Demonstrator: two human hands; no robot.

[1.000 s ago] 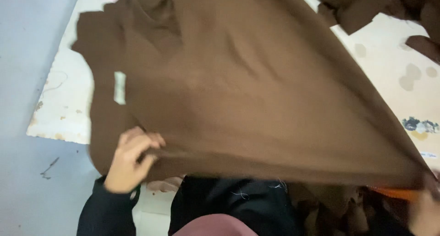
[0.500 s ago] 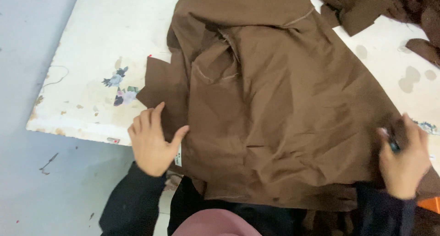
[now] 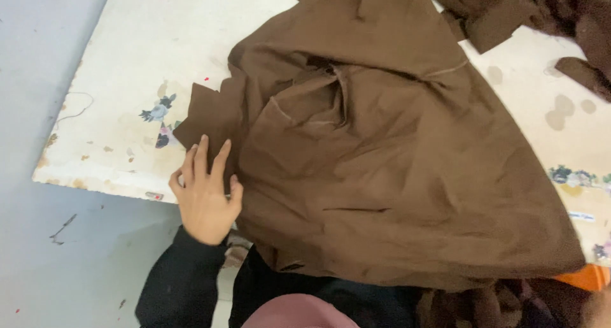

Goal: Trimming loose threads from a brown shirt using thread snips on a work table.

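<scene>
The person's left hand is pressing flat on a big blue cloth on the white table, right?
Not quite. The cloth is brown, not blue. The head view shows the left hand lying flat at its edge, on the white table, as you said.

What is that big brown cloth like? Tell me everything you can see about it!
The big brown cloth is plain dark brown fabric, soft and matte, with stitched seams and folds bunched near its middle. It lies spread and wrinkled on the worn white table, its lower edge hanging over the near side. The left hand lies flat on its left edge.
</scene>
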